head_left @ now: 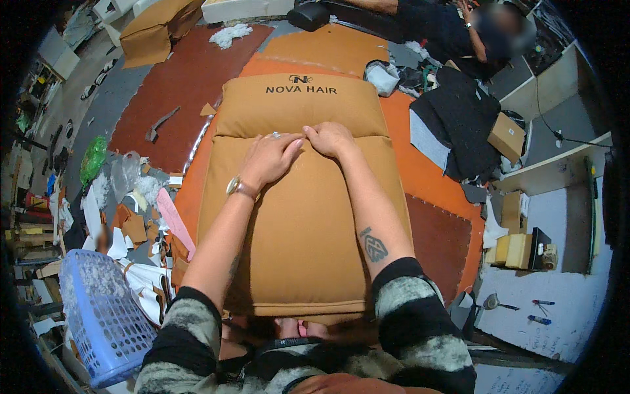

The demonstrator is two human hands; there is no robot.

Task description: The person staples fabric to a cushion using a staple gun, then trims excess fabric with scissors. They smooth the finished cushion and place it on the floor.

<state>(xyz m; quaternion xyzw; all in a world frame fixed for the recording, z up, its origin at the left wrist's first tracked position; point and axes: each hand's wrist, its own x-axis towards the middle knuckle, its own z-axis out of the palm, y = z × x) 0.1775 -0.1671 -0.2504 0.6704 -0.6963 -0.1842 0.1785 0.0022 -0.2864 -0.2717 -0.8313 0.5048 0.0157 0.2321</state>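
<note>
A long tan upholstered cushion [298,230] lies lengthwise in front of me, its padded top section [302,115] set off by a deep crosswise crease and bearing dark printing. At this crease my left hand [269,157] is closed, its fingers bent into the fabric and its thumb pointing toward the other hand. Close beside it, almost touching, my right hand [329,139] is also closed on the fabric, fingers curled and thumb along the crease. The fingertips of both hands are partly hidden. A watch [234,185] is on my left wrist.
Orange and brown sheets [157,98] cover the floor. At left stand a blue plastic basket [108,315] with white fluff and scattered scraps [134,223]. Dark cloth [453,118] lies at right, beside a white workbench [531,328] with small tools. Another person [453,33] is at the far right.
</note>
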